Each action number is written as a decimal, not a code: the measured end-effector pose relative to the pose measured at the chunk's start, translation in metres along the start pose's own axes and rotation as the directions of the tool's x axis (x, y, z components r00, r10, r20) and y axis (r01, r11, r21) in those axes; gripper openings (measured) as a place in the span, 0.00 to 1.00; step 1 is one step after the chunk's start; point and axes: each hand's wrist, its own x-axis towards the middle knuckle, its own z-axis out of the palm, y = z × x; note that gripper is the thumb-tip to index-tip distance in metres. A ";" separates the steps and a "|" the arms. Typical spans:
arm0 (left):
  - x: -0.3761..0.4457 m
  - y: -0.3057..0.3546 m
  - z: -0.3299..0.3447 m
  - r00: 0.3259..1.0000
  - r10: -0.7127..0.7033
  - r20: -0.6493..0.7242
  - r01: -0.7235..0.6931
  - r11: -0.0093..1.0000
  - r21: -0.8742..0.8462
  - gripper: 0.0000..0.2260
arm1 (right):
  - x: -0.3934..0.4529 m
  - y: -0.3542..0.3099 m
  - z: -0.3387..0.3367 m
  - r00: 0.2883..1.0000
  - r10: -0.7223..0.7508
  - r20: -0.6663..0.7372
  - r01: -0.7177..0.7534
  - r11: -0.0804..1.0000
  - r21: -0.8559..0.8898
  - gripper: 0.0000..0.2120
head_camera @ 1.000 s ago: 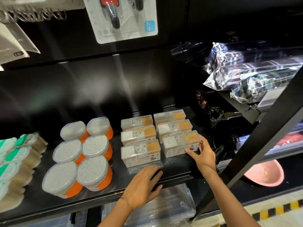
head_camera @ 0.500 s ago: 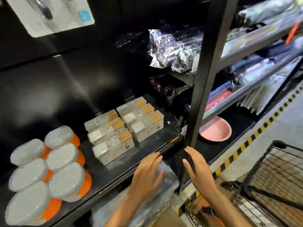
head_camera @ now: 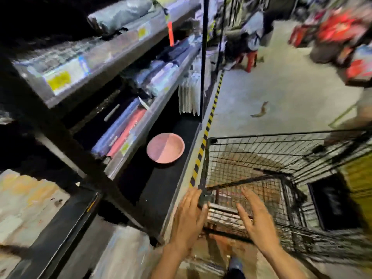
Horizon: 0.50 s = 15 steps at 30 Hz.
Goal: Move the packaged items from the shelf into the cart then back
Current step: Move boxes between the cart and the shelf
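Head view, blurred with motion, looks down at both bare hands held out over the near corner of a black wire shopping cart [head_camera: 281, 158] that stands on the grey concrete floor [head_camera: 271, 93] just beside the black metal shelf unit [head_camera: 84, 158]. The left hand [head_camera: 189, 216] is released, fingers straight and spread, holding nothing; its fingertips lie by the cart's dark corner post, though whether they touch it cannot be told. The right hand [head_camera: 255, 218] is also relaxed and empty, palm turned inward, above the cart's mesh. No packaged item from the shelf can be made out in either hand; what lies inside the basket is too blurred to tell. On the low black shelf board sits a round pink plastic bowl [head_camera: 165, 148]. A yellow-and-black striped tape [head_camera: 209, 121] runs along the shelf's base edge. Wrapped rolls and packets [head_camera: 124, 129] fill the upper shelves.
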 end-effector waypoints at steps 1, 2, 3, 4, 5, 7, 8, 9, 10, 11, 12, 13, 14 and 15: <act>0.011 0.002 0.012 1.000 0.016 0.008 -0.016 1.000 0.005 0.28 | 0.005 0.011 -0.006 1.000 0.023 -0.001 -0.023 1.000 -0.001 0.27; 0.022 0.004 0.024 0.999 0.017 0.031 -0.017 1.000 0.009 0.27 | 0.011 0.023 -0.010 0.999 0.042 -0.004 -0.041 0.999 0.008 0.31; 0.032 0.006 0.035 0.998 0.006 0.070 -0.007 1.000 0.013 0.27 | 0.019 0.035 -0.013 0.998 0.058 -0.005 -0.058 0.998 0.019 0.34; 0.042 0.006 0.046 0.993 -0.008 0.114 0.006 1.000 0.018 0.27 | 0.027 0.048 -0.015 0.997 0.071 0.000 -0.071 0.997 0.021 0.35; 0.052 0.004 0.057 0.989 -0.019 0.145 0.016 1.000 0.022 0.27 | 0.035 0.060 -0.015 0.996 0.085 0.016 -0.085 0.996 0.015 0.35; 0.069 -0.003 0.080 0.978 -0.046 0.203 0.037 0.998 0.046 0.28 | 0.050 0.082 -0.015 0.991 0.121 0.057 -0.121 0.993 -0.013 0.32; 0.078 -0.005 0.091 0.970 -0.070 0.235 0.059 0.997 0.054 0.28 | 0.058 0.093 -0.015 0.987 0.143 0.079 -0.141 0.990 -0.022 0.29; 0.085 -0.008 0.102 0.960 -0.094 0.264 0.079 0.995 0.068 0.28 | 0.065 0.103 -0.013 0.980 0.168 0.106 -0.166 0.986 -0.025 0.28; 0.093 -0.011 0.112 0.948 -0.128 0.292 0.106 0.990 0.089 0.28 | 0.072 0.113 -0.012 0.973 0.187 0.133 -0.185 0.982 -0.025 0.29; 0.099 -0.014 0.123 0.936 -0.157 0.316 0.128 0.986 0.111 0.27 | 0.080 0.121 -0.011 0.966 0.208 0.156 -0.206 0.978 -0.029 0.30; 0.105 -0.017 0.132 0.922 -0.191 0.337 0.155 0.979 0.131 0.27 | 0.087 0.130 -0.009 0.959 0.225 0.173 -0.222 0.974 -0.040 0.30; 0.110 -0.022 0.141 0.909 -0.221 0.353 0.185 0.974 0.133 0.28 | 0.095 0.138 -0.006 0.948 0.249 0.198 -0.244 0.968 -0.052 0.30; 0.114 -0.026 0.149 0.889 -0.258 0.378 0.219 0.965 0.144 0.28 | 0.101 0.144 -0.003 0.935 0.277 0.222 -0.270 0.961 -0.065 0.30; 0.118 -0.030 0.158 0.877 -0.273 0.395 0.236 0.962 0.140 0.29 | 0.107 0.152 0.000 0.915 0.319 0.247 -0.308 0.948 -0.082 0.30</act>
